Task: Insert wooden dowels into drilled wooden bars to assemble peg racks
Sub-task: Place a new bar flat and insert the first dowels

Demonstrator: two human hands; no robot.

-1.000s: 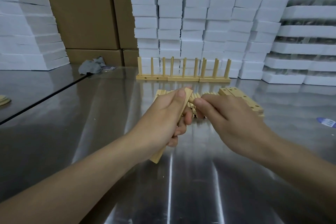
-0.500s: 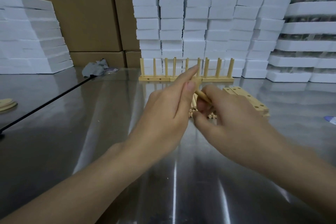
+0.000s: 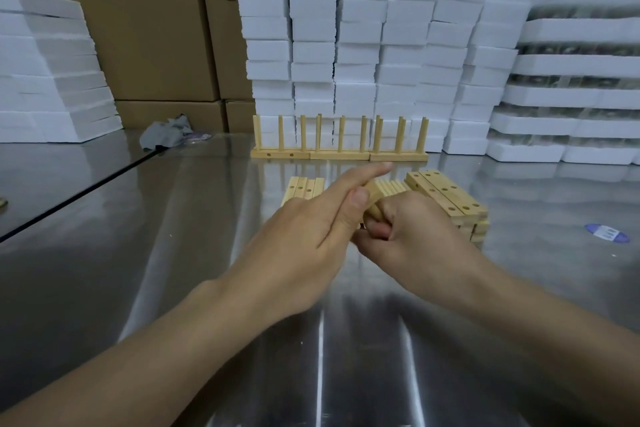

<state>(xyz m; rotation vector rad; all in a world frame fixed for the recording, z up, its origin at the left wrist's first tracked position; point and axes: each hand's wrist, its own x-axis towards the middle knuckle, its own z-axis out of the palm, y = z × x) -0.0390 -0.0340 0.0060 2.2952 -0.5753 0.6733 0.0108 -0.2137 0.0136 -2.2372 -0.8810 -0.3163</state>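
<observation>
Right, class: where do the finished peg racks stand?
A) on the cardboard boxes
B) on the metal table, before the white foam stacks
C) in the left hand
B: the peg racks stand upright in a row on the table, right in front of the foam stacks.

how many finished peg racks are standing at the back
3, end to end in one row: left rack, middle rack, right rack. More may hide behind them.
</observation>
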